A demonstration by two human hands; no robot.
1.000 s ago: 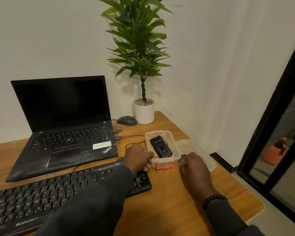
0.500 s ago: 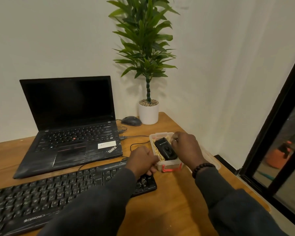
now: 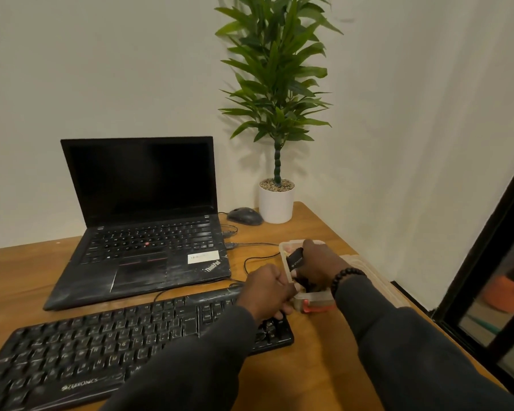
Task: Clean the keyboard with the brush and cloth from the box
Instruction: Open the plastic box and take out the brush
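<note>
Head view: two hands at the little clear box (image 3: 315,298).
Right hand (image 3: 318,266) is wrapped around a black thing (image 3: 296,259) tilted in the box; left hand (image 3: 266,289) curls closed against the box's side at 9 o'clock, over the keyboard's (image 3: 101,342) end.

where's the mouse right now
In the head view the mouse sits at the back of the desk, between the laptop and the white plant pot.
</note>
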